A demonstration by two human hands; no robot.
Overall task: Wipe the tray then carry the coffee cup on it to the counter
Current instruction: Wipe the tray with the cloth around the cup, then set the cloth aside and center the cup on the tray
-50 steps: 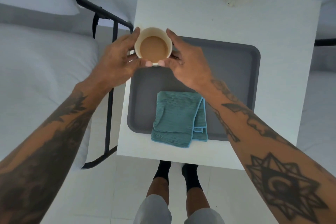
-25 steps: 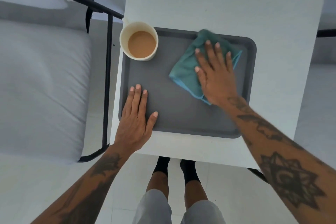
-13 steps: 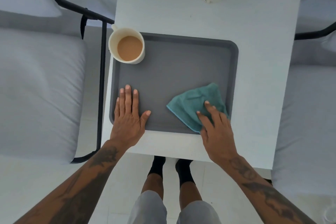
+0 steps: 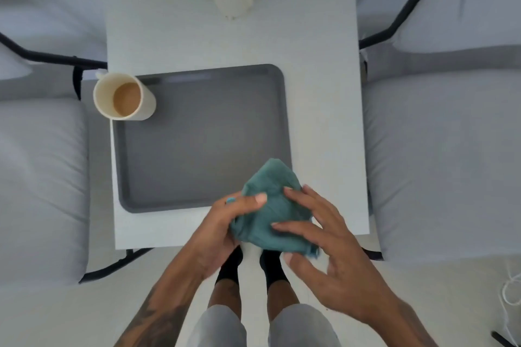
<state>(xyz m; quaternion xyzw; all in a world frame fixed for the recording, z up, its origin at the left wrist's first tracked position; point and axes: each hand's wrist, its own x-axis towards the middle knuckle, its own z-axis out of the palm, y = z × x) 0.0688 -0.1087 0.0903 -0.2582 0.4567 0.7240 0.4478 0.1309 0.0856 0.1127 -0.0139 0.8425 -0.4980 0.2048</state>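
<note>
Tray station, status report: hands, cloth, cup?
Left hand and right hand both bunching the teal cloth over the table's near edge. Grey tray bare. Coffee cup at the tray's far-left corner. Nothing in the way.

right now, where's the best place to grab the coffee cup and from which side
Grip the coffee cup around its side wall, coming from the right over the tray. It stands upright at the table's left edge, part filled, so a level side hold seems safest. A small nub at its far left may be a handle; I cannot tell.
</note>
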